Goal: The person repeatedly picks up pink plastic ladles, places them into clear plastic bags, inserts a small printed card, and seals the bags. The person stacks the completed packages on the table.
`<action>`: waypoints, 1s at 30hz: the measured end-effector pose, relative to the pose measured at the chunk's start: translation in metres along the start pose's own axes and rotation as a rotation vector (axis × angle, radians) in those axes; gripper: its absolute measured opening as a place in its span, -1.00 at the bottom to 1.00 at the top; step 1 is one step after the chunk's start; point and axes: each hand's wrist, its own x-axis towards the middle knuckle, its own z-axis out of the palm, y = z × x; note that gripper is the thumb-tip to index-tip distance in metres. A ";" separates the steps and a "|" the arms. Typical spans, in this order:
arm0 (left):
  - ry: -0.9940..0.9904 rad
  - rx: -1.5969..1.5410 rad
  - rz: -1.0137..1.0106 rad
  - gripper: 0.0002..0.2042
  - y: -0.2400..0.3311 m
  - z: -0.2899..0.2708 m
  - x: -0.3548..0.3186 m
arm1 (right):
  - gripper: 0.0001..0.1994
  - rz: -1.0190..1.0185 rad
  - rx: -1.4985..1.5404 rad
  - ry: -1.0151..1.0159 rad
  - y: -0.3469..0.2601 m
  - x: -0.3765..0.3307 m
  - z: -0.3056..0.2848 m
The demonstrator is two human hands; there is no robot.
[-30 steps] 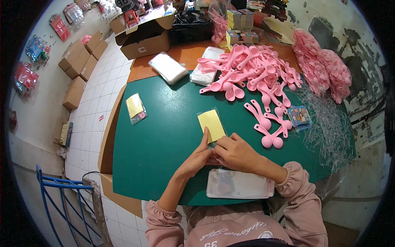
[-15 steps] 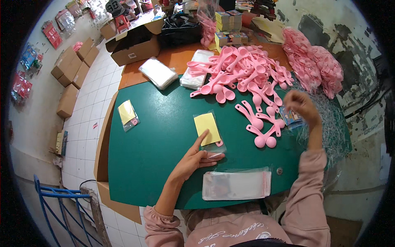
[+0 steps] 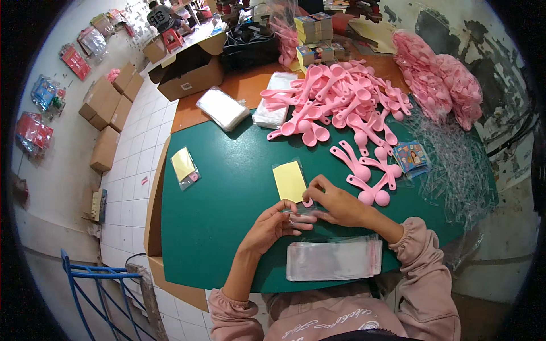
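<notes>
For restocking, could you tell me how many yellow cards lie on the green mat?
2: one yellow card beside the right hand, another yellow card near the mat's left edge. More may be hidden.

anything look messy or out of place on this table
Mostly the far side: the pink spoons lie in a loose, tangled heap, with a few strays apart from it nearer the hands. The clear bags at the near edge sit neatly stacked.

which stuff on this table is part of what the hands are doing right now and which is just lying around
In use:
- left hand and right hand, both on a small clear bag
- small pink piece at the right fingers
- yellow card
- stack of clear bags

Lying about:
- pile of pink spoons
- cardboard box
- second yellow card packet
</notes>
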 end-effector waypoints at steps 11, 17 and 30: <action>0.375 0.737 0.181 -0.80 -0.005 0.008 0.004 | -0.83 0.331 0.789 0.172 0.023 -0.002 0.020; 0.510 0.816 0.232 -0.90 -0.017 0.003 0.011 | -0.85 0.463 0.887 0.242 0.013 0.006 0.019; 0.642 0.609 0.288 -0.86 -0.022 0.012 0.012 | -0.76 0.450 0.773 0.274 0.004 0.006 0.018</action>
